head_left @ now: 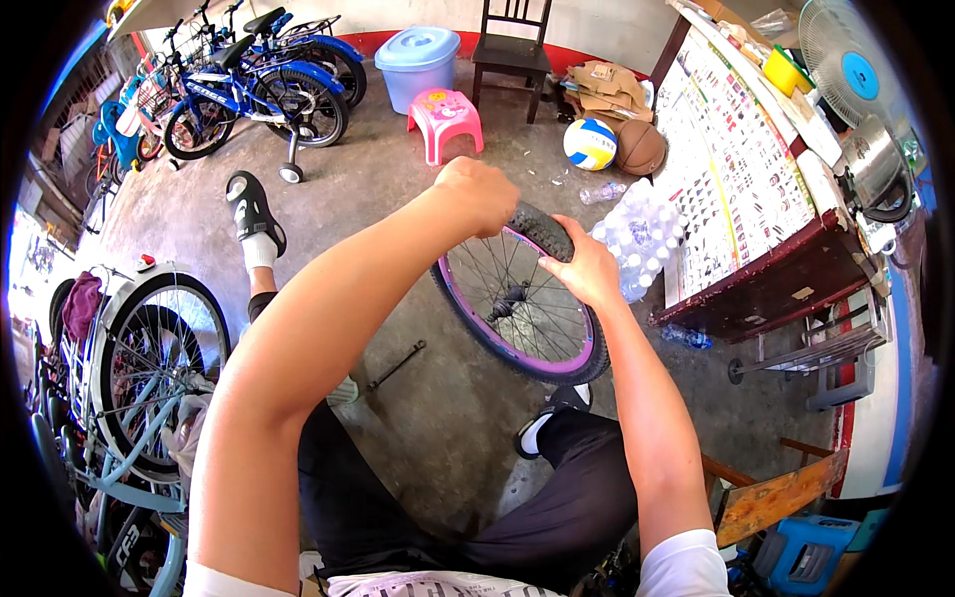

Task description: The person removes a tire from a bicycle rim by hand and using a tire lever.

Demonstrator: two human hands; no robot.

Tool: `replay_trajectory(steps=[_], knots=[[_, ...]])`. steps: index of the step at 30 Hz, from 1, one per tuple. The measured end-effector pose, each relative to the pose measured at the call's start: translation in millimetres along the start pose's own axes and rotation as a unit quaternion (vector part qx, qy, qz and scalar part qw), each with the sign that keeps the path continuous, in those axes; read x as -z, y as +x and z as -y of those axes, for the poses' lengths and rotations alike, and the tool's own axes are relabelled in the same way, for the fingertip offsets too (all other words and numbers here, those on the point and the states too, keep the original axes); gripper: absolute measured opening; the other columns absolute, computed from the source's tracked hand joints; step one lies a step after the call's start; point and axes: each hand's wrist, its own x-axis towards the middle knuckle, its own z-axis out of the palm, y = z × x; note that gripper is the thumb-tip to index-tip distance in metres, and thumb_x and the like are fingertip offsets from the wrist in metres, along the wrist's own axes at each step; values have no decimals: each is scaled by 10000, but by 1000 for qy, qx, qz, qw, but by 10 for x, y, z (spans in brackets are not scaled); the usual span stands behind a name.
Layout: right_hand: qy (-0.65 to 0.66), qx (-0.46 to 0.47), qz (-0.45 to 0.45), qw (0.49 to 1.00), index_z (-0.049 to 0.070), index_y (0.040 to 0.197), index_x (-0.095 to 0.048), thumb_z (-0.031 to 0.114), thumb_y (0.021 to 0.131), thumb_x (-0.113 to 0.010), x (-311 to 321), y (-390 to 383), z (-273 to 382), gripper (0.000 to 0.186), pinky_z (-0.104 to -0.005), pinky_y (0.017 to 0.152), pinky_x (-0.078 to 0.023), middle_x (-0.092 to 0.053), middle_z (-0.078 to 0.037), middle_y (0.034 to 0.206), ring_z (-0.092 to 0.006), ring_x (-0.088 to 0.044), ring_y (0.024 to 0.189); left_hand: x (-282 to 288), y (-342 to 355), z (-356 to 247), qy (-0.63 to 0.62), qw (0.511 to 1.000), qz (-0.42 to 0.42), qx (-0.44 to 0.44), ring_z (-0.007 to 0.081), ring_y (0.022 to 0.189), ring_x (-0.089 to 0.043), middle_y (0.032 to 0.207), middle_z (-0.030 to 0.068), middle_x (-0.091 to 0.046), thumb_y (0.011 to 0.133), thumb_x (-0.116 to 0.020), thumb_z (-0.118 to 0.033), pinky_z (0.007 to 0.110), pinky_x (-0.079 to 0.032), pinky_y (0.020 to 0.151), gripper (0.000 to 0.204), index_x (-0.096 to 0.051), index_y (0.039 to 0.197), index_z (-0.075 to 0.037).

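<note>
Bicycle wheel [509,301] is slanting. Left hand [477,196] and right hand [585,265] are clasping its far edge, each grip curled closed.

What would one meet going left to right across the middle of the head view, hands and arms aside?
White-fendered bicycle wheel, black clog, long wrench-like tool, held purple-rimmed bicycle wheel, pack of clear bottles, poster-covered cabinet.
</note>
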Motion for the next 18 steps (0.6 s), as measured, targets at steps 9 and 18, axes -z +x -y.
replay_trajectory(steps=[9,18], knots=[[36,11,-8,999,236,1471,-589,333,813,-884,-29,-5,-119,727,-470,935,-565,-780,-152,1197,-384,-734,1138,-78,69,-218,-5,999,-47,4,283,999,-800,1073,106,-821,866,-757,-190,424,-621,785,195,-848,1030,-137],[31,61,8,998,293,1475,-574,331,807,-902,-31,-25,-250,746,-444,903,-574,-784,-114,1186,-349,-750,1111,-716,-245,-353,-44,985,-159,57,316,826,-794,918,153,-784,909,-653,-185,451,-614,694,157,-779,1001,-168]])
